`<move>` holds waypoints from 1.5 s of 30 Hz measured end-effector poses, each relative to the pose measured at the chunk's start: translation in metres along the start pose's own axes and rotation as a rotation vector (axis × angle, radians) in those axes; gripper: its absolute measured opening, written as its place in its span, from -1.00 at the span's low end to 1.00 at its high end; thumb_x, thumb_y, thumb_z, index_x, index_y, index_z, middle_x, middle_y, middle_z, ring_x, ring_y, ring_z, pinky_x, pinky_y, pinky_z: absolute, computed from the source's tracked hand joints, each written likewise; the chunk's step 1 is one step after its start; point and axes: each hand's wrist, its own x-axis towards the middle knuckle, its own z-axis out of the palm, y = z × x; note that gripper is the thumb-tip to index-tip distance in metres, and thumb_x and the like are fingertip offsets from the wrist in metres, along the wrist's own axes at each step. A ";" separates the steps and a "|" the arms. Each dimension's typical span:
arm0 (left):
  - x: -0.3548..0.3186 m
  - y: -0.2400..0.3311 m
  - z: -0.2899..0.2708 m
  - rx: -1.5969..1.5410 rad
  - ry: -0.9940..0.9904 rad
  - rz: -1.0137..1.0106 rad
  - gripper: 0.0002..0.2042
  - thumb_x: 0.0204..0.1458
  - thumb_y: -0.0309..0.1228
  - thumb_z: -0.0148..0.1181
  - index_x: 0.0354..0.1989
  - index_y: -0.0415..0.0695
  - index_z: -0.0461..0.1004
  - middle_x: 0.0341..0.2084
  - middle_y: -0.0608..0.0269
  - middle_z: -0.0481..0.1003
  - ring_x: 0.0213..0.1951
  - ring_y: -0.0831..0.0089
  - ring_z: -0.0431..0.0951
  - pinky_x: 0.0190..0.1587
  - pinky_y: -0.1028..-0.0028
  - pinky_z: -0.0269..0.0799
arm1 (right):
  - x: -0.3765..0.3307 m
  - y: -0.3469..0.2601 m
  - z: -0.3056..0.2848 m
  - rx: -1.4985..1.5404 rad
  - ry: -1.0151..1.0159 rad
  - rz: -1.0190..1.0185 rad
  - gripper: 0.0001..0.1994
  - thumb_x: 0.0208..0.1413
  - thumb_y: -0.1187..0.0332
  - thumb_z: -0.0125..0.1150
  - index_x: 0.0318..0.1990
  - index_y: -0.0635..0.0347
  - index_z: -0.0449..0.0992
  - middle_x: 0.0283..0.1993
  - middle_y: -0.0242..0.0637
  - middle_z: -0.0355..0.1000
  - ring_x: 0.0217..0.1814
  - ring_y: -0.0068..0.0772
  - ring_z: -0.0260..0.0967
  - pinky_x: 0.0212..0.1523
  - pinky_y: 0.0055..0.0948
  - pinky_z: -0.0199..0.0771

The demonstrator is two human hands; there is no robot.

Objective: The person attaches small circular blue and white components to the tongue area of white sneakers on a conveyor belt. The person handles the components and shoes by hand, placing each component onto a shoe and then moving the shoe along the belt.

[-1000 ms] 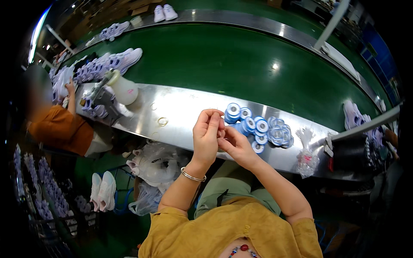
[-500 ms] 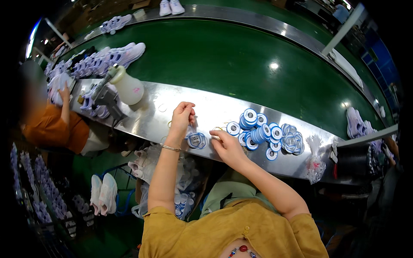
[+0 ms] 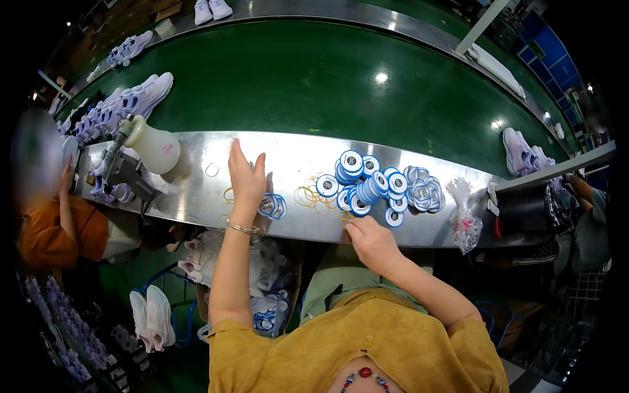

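Observation:
My left hand (image 3: 246, 178) is held over the metal bench with its fingers stretched out and the thumb apart, holding nothing. Just beside its wrist lies a small bundle of round blue-and-white tags (image 3: 272, 205). At the bench's near edge my right hand (image 3: 375, 243) is closed, its fingertips pinching a yellow rubber band (image 3: 345, 217). More loose rubber bands (image 3: 313, 196) lie to the left of a heap of round blue-rimmed tags (image 3: 371, 187). Right of the heap are bundled tags (image 3: 424, 190).
A spray gun with a whitish cup (image 3: 156, 148) stands on the bench (image 3: 196, 190) at left, near rows of white shoes (image 3: 134, 101). A clear plastic bag (image 3: 465, 226) and a red-handled tool (image 3: 496, 219) lie at right. A co-worker in orange (image 3: 72, 226) sits at left.
My left hand has opened, its fingers now extended. The right hand has drawn nearer to me and closed at the rubber bands. The whole view has shifted somewhat.

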 end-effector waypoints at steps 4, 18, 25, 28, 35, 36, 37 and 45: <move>-0.013 0.052 -0.025 0.212 0.141 0.336 -0.54 0.00 -0.53 0.12 0.12 -0.36 0.26 -0.04 -0.13 0.39 0.02 0.05 0.38 0.09 0.25 0.26 | 0.006 -0.012 0.018 -0.088 0.071 -0.170 -0.75 -0.25 0.48 0.10 -0.32 0.38 0.42 -0.10 0.00 0.38 -0.07 -0.13 0.33 -0.15 -0.37 0.42; -0.049 0.078 0.009 -0.115 -0.385 0.290 -0.83 -0.07 -0.51 0.20 -0.29 -0.28 0.47 -0.35 0.05 0.45 -0.23 0.08 0.40 -0.18 0.26 0.35 | 0.038 -0.026 0.024 0.066 0.139 -0.236 -0.72 -0.08 0.45 0.05 -0.18 0.38 0.43 -0.01 -0.01 0.36 0.10 -0.08 0.27 0.06 -0.26 0.30; -0.054 0.089 0.035 0.106 -0.485 0.294 -0.68 -0.16 -0.40 0.33 -0.26 -0.29 0.40 -0.28 -0.07 0.34 -0.17 0.01 0.35 -0.13 0.22 0.32 | -0.026 0.001 -0.019 0.124 0.213 -0.120 -0.75 -0.15 0.51 0.11 -0.22 0.32 0.45 -0.11 -0.15 0.41 -0.01 -0.13 0.32 0.00 -0.27 0.34; -0.047 0.095 0.037 0.134 -0.550 0.254 -0.65 -0.16 -0.44 0.32 -0.22 -0.30 0.35 -0.29 -0.09 0.38 -0.17 0.00 0.38 -0.14 0.23 0.33 | -0.052 0.020 -0.040 0.135 0.274 -0.007 -0.74 -0.18 0.56 0.14 -0.22 0.30 0.46 -0.14 -0.16 0.41 -0.06 -0.13 0.34 -0.04 -0.28 0.37; -0.042 0.074 0.044 -0.106 -0.502 -0.019 -0.66 -0.10 -0.50 0.27 -0.14 -0.20 0.32 -0.45 -0.10 0.52 -0.37 0.09 0.57 -0.32 0.30 0.45 | -0.099 0.067 -0.087 0.031 0.466 0.151 -0.78 -0.17 0.61 0.13 -0.27 0.34 0.46 -0.22 -0.12 0.44 -0.17 -0.07 0.39 -0.15 -0.26 0.44; -0.041 0.081 0.036 -0.119 -0.474 -0.041 -0.72 -0.07 -0.53 0.24 -0.18 -0.22 0.34 -0.43 -0.05 0.53 -0.38 0.17 0.57 -0.31 0.33 0.45 | -0.108 0.075 -0.092 0.051 0.464 0.226 -0.79 -0.14 0.61 0.13 -0.26 0.34 0.47 -0.21 -0.12 0.45 -0.16 -0.07 0.39 -0.14 -0.27 0.44; -0.038 0.089 0.032 -0.153 -0.430 -0.026 -0.75 -0.05 -0.54 0.22 -0.20 -0.22 0.34 -0.44 -0.01 0.53 -0.39 0.22 0.56 -0.31 0.36 0.45 | -0.115 0.081 -0.100 0.054 0.501 0.287 -0.80 -0.11 0.61 0.13 -0.26 0.33 0.47 -0.22 -0.12 0.46 -0.17 -0.07 0.40 -0.15 -0.27 0.44; -0.068 0.165 0.038 -0.354 -0.572 0.042 -0.80 -0.01 -0.53 0.22 -0.21 -0.25 0.42 -0.45 0.13 0.54 -0.43 0.45 0.54 -0.38 0.49 0.43 | -0.137 0.103 -0.113 0.131 0.653 0.434 -0.86 -0.03 0.65 0.12 -0.28 0.34 0.50 -0.29 -0.11 0.47 -0.23 -0.08 0.43 -0.18 -0.33 0.43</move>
